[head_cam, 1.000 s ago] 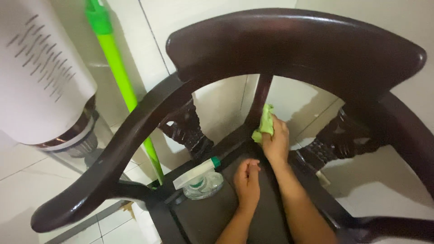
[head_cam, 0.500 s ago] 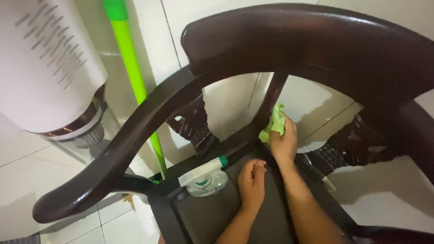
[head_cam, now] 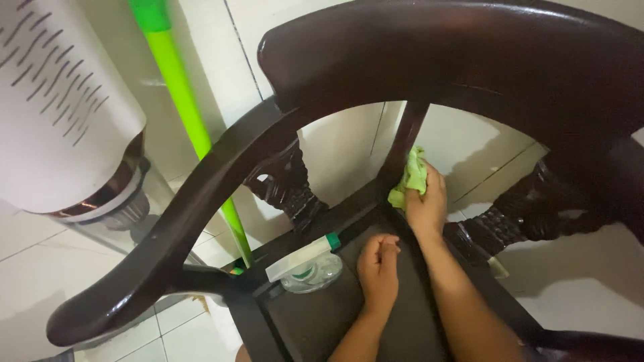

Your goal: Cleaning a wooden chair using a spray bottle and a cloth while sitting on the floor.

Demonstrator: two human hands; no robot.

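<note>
A bright green pole (head_cam: 184, 114) is leaned against the white tiled wall (head_cam: 335, 144), beside a white cylindrical appliance (head_cam: 57, 100).

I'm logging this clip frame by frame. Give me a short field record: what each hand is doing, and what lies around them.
left hand: loosely curled, resting on the dark chair seat
right hand: presses a green cloth against the chair's central back slat
spray bottle: lies on its side on the seat, beside the left hand
behind chair: green pole leaning at the tiled wall; white cylinder at left
</note>
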